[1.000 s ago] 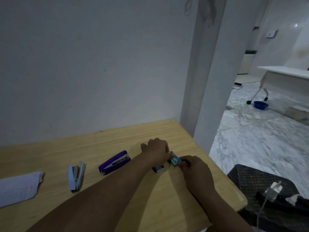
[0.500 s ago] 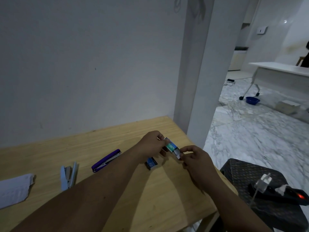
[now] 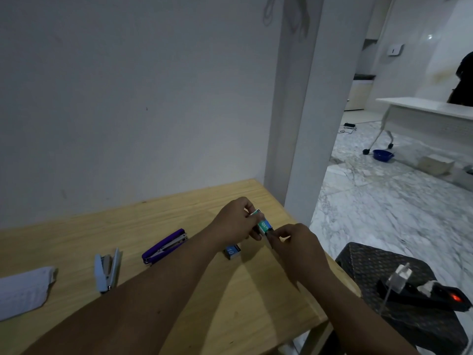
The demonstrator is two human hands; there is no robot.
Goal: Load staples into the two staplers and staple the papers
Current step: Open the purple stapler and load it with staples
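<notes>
A small green staple box (image 3: 263, 224) is held above the wooden table (image 3: 179, 290) between both hands. My left hand (image 3: 234, 221) grips its far end. My right hand (image 3: 294, 242) pinches its near end. Below them a blue staple box (image 3: 232, 251) lies on the table. A purple stapler (image 3: 165, 245) lies left of it, opened slightly. Further left a light blue stapler (image 3: 107, 269) lies spread open. White folded papers (image 3: 23, 290) rest at the table's left edge.
A grey wall runs behind the table and a pillar (image 3: 299, 124) stands at its far right corner. Right of the table a dark wicker stool (image 3: 399, 285) carries a power strip with a white charger (image 3: 401, 276).
Both hands have lifted the green staple box off the table. The blue box, earlier under my left hand, now lies uncovered.
</notes>
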